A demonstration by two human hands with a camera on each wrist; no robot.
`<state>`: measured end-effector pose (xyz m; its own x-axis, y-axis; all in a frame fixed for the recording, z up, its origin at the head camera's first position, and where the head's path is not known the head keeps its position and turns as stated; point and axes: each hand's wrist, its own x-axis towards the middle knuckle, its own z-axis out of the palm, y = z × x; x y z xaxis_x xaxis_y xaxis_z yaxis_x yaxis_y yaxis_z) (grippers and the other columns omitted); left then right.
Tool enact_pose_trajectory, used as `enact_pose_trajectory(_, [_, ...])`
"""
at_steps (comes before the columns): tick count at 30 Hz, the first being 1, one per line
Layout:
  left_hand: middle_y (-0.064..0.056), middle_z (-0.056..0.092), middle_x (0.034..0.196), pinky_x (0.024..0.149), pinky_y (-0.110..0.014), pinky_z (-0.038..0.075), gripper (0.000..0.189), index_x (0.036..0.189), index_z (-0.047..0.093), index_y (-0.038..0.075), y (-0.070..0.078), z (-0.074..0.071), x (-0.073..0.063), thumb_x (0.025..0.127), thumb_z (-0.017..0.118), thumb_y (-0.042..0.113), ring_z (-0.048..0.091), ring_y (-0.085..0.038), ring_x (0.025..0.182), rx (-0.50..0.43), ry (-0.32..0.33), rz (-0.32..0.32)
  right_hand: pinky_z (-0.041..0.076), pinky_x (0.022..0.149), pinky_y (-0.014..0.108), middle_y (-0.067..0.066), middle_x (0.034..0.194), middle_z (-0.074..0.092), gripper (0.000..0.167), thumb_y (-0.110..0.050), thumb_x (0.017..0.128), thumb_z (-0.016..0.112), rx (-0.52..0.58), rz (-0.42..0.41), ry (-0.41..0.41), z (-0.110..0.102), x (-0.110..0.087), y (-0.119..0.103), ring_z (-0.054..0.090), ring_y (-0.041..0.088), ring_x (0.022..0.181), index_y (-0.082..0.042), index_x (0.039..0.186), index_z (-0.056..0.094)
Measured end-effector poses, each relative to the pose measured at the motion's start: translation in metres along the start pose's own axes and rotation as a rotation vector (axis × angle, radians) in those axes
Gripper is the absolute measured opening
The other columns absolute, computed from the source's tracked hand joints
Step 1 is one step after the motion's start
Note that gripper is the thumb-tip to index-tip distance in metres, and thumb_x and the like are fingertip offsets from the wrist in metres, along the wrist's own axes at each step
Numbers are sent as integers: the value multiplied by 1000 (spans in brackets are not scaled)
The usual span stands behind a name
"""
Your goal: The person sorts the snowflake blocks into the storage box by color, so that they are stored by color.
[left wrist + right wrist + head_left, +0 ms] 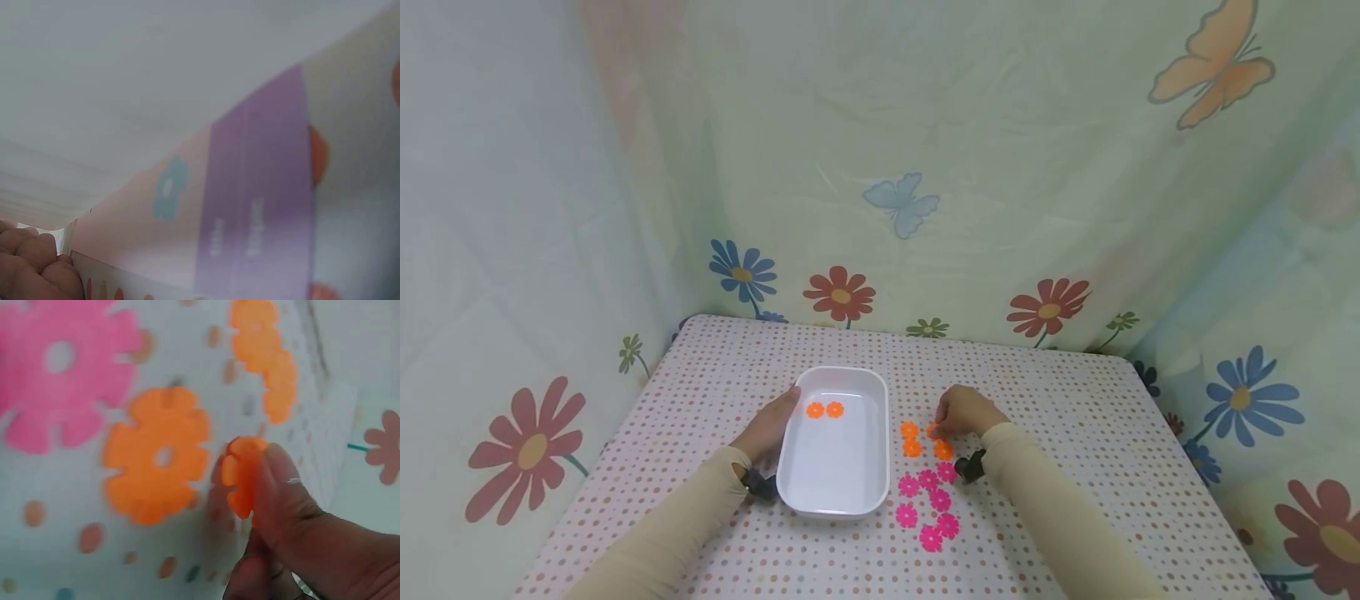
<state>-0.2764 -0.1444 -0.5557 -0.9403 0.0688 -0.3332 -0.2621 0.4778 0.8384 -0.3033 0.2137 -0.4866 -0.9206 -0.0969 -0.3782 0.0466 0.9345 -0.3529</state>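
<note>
A white rectangular tray [835,471] stands on the dotted table, with two orange flower-shaped pieces [815,410] lying in its far left part. At its left side, my left hand [771,425] holds the tray near the rim; its bent fingers [39,265] show low in the left wrist view. To the tray's right, my right hand [964,411] pinches an orange flower piece [240,478] between thumb and fingers, tilted on edge close to the table. Beside it lie more orange flower pieces [156,456] and, nearer the body, several pink flower pieces [928,480].
A dotted cloth covers the table [1045,392], and a flower-printed curtain [1000,167] surrounds its back and sides. A pink and purple printed surface [256,206] shows below the tray in the left wrist view. Dark wrist cameras [972,465] sit on both wrists.
</note>
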Motion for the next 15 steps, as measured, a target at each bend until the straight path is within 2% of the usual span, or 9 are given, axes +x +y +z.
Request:
enact_pose_trajectory(4, [-9,43,166,125,-71,17,92,165,33,28,1,-1,-1,95,21,87,34,-41,155,5,4,-2,58,81,35,2,90,75,12,-19,90,82,154,-43,-35,-16,8,-8,67,18,84,-10,97,77])
enact_pose_trajectory(6, [-9,44,165,124,-71,17,91,165,33,28,2,-1,-3,96,21,86,35,-41,154,8,6,-1,61,89,38,2,92,77,13,-21,94,80,243,-63,-44,-27,10,-24,73,20,90,-10,101,78])
enact_pose_trajectory(9, [-10,46,163,123,-72,20,91,164,34,28,2,-2,-6,96,20,86,38,-42,153,9,10,7,60,99,43,2,97,79,19,-27,94,80,332,-117,-68,-40,9,-60,77,26,101,-11,105,79])
enact_pose_trajectory(12, [-11,51,159,122,-73,23,89,164,35,28,2,-2,-9,97,20,85,43,-42,150,-2,6,13,61,99,43,3,96,79,19,-25,94,80,346,-190,-100,-41,7,-101,78,27,100,-10,107,79])
enact_pose_trajectory(15, [-11,59,151,120,-72,29,86,163,36,27,3,-2,-11,99,20,82,53,-40,142,-5,10,15,63,92,39,3,89,79,14,-17,93,80,298,-236,-111,-29,7,-134,79,26,93,-10,105,80])
